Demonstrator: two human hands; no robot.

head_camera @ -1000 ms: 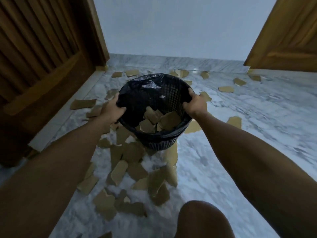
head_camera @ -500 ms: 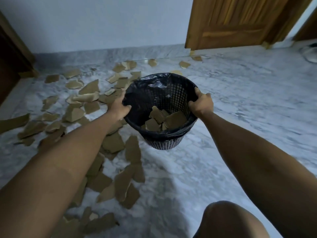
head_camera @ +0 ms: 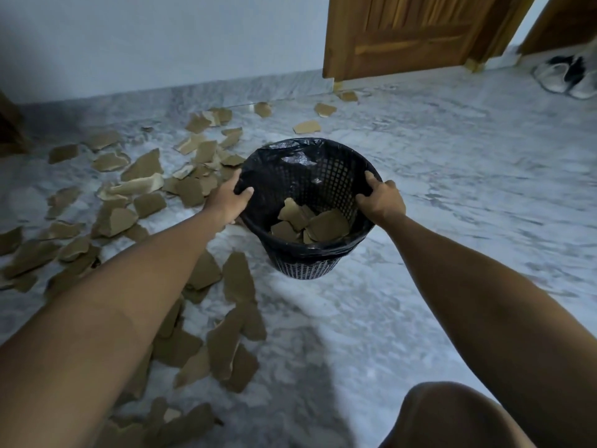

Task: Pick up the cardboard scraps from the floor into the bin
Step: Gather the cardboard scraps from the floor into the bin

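Both hands grip the bin's (head_camera: 310, 176) rim: left hand (head_camera: 227, 200) on one side, right hand (head_camera: 381, 202) opposite. Between them, some cardboard scraps (head_camera: 311, 223) lie inside; more scraps (head_camera: 145, 189) litter the floor (head_camera: 452, 189) beyond the left hand.

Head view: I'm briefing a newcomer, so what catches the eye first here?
The black mesh bin at centre, gripped at its rim by the left hand and the right hand, with a few cardboard pieces inside. Left of it, cardboard scraps litter the marble floor.
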